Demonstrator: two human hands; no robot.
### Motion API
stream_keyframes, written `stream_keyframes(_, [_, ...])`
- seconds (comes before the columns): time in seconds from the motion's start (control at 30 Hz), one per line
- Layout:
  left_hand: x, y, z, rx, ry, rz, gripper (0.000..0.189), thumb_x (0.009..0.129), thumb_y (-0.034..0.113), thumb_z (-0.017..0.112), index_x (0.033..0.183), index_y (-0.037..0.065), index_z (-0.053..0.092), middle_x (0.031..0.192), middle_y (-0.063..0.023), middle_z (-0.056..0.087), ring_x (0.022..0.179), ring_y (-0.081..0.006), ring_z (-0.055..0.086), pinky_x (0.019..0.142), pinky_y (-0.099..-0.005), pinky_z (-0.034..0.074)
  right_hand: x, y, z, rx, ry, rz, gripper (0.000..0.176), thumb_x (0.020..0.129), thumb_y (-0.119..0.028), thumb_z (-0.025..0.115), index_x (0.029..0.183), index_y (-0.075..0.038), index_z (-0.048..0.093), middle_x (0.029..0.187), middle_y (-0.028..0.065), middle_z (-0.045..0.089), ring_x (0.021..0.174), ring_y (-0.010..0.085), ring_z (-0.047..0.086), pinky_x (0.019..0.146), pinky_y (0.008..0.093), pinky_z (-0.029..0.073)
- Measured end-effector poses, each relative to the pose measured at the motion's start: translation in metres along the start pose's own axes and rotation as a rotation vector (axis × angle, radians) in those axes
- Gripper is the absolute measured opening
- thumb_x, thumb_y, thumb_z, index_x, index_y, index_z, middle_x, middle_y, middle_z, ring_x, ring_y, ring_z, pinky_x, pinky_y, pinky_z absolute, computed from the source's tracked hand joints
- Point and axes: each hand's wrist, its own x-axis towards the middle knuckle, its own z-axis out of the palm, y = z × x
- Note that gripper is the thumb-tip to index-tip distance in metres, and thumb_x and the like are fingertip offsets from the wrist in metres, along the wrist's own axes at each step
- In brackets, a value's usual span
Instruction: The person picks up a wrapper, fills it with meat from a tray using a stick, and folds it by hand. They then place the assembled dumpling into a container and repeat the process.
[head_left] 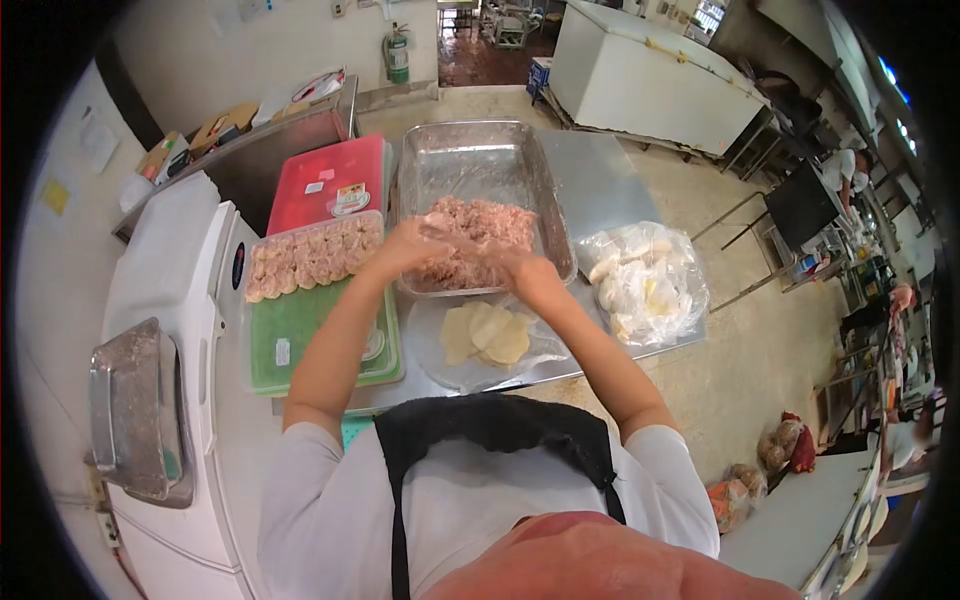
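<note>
A deep metal tray (475,165) has a mound of pink minced meat (480,217) at its near end. Over the left of the meat, my left hand (412,247) is closed with its fingers bent inward. My right hand (522,268) is closed too, its fingers meeting the left ones above the meat. What lies between the fingers is blurred and too small to name. In front of the tray, several thin pale wrappers (487,332) rest on clear plastic. Left of my left hand, rows of filled dumplings (315,257) sit in a clear container.
The dumpling container lies across a red-lidded box (325,180) and a green-lidded box (320,335). A clear plastic bag (648,285) with pale contents stands at the table's right edge. A white chest freezer (655,75) is beyond. Other people are at the far right.
</note>
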Motion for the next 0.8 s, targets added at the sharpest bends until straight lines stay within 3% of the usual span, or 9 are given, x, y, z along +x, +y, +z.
stream_keyframes(0.1, [-0.008,-0.011,0.0,0.247,0.19,0.413,0.058,0.076,0.018,0.072,0.126,0.004,0.047,0.095,-0.0086,0.064,0.07,-0.0125,0.059,0.057,-0.0257,0.049,-0.005,0.022,-0.024,-0.206,-0.45,0.337,0.027,0.084,-0.012,0.058,0.11,-0.011,0.063,0.093,0.0151,0.067,0.086,0.0348,0.063,0.071,0.0413,0.051])
stream_keyframes(0.13, [-0.031,0.042,-0.008,-0.026,-0.116,-0.078,0.065,0.077,0.017,0.071,0.133,0.004,0.038,0.101,-0.0053,0.062,0.087,-0.0136,0.058,0.077,-0.0288,0.048,-0.003,0.024,-0.034,-0.152,-0.398,0.357,0.027,0.085,-0.014,0.059,0.111,-0.01,0.064,0.094,0.016,0.067,0.087,0.0349,0.063,0.073,0.041,0.051])
stream_keyframes(0.2, [-0.046,0.058,-0.005,0.015,0.005,0.173,0.061,0.076,0.017,0.072,0.128,0.004,0.042,0.1,-0.005,0.061,0.092,-0.0147,0.056,0.083,-0.0294,0.045,-0.007,0.011,-0.058,-0.039,-0.315,0.405,0.028,0.087,-0.019,0.059,0.113,-0.01,0.064,0.094,0.0179,0.067,0.09,0.0352,0.063,0.075,0.0403,0.051])
stream_keyframes(0.3, [-0.035,0.035,-0.004,0.062,0.001,0.327,0.052,0.073,0.015,0.071,0.12,0.005,0.052,0.1,-0.0067,0.063,0.089,-0.017,0.059,0.082,-0.0301,0.047,0.002,-0.022,-0.088,0.483,-0.303,0.628,0.03,0.089,-0.027,0.06,0.114,-0.01,0.064,0.097,0.0199,0.066,0.091,0.0346,0.064,0.077,0.0383,0.05])
stream_keyframes(0.4, [-0.031,0.038,-0.004,0.116,-0.11,0.335,0.042,0.071,0.017,0.072,0.109,0.004,0.06,0.098,-0.0088,0.065,0.087,-0.0186,0.061,0.081,-0.0312,0.048,0.001,-0.05,-0.065,0.443,-0.26,0.288,0.031,0.09,-0.028,0.06,0.114,-0.009,0.064,0.1,0.0196,0.065,0.089,0.0332,0.065,0.075,0.035,0.05])
stream_keyframes(0.53, [-0.031,0.03,-0.007,0.283,-0.05,0.361,0.041,0.069,0.024,0.074,0.102,0.002,0.064,0.093,-0.0149,0.065,0.09,-0.021,0.061,0.083,-0.0336,0.047,0.009,-0.044,-0.073,0.193,-0.33,0.27,0.032,0.091,-0.033,0.057,0.113,-0.011,0.065,0.103,0.015,0.066,0.091,0.034,0.063,0.079,0.0392,0.051])
stream_keyframes(0.63, [-0.024,0.01,-0.005,-0.012,-0.044,0.26,0.041,0.069,0.028,0.075,0.097,0.001,0.064,0.099,-0.0157,0.064,0.09,-0.0235,0.062,0.081,-0.0349,0.048,0.011,-0.078,-0.087,0.015,-0.091,0.225,0.027,0.087,-0.024,0.06,0.109,-0.009,0.065,0.092,0.0164,0.065,0.083,0.0365,0.062,0.072,0.0425,0.05])
stream_keyframes(0.73, [-0.024,0.006,-0.013,0.271,-0.016,0.28,0.052,0.069,0.03,0.076,0.11,0.001,0.06,0.111,-0.0134,0.062,0.098,-0.0235,0.06,0.086,-0.0348,0.047,0.004,-0.065,-0.056,0.011,-0.123,0.18,0.026,0.088,-0.027,0.057,0.108,-0.012,0.066,0.099,0.0112,0.066,0.089,0.0303,0.063,0.074,0.0409,0.051])
stream_keyframes(0.8, [-0.031,0.001,-0.011,0.178,0.036,0.3,0.05,0.072,0.025,0.077,0.112,0.003,0.058,0.095,-0.0059,0.062,0.088,-0.0159,0.058,0.081,-0.0315,0.047,-0.003,-0.043,-0.056,-0.172,-0.25,0.278,0.026,0.088,-0.026,0.057,0.108,-0.012,0.066,0.098,0.0117,0.066,0.089,0.0308,0.063,0.074,0.0412,0.051])
